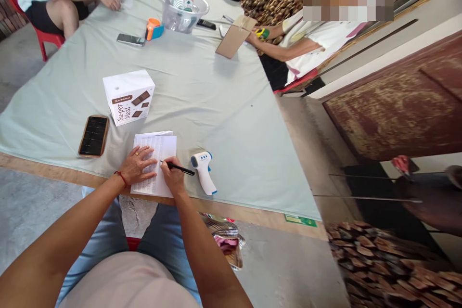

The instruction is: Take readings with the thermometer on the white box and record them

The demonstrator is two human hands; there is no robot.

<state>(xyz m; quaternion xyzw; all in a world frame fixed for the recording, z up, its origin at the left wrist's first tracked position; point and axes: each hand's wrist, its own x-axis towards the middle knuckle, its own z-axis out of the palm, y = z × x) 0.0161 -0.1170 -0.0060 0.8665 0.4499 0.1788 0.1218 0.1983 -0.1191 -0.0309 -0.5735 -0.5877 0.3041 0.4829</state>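
Sheets of printed paper (pixel 166 147) lie stacked at the near edge of the cloth-covered table. My left hand (pixel 139 164) rests flat on them, fingers spread, with a ring and a red wrist cord. A black pen (pixel 180 168) is pinched in my right hand (pixel 173 177), its tip at the paper. Just right of that hand lies a white and blue infrared thermometer (pixel 204 171). Beyond the sheets stands a white Su-per Meal box (pixel 130 97), with a phone in a brown case (pixel 94 136) to its left.
A clear plastic basket (pixel 186 12) with bottles stands farther back, beside an orange and blue tape dispenser (pixel 154 29) and a phone (pixel 130 39). At right, a person holds a cardboard box (pixel 236 37) and a tape measure (pixel 262 33). Another person sits at far left.
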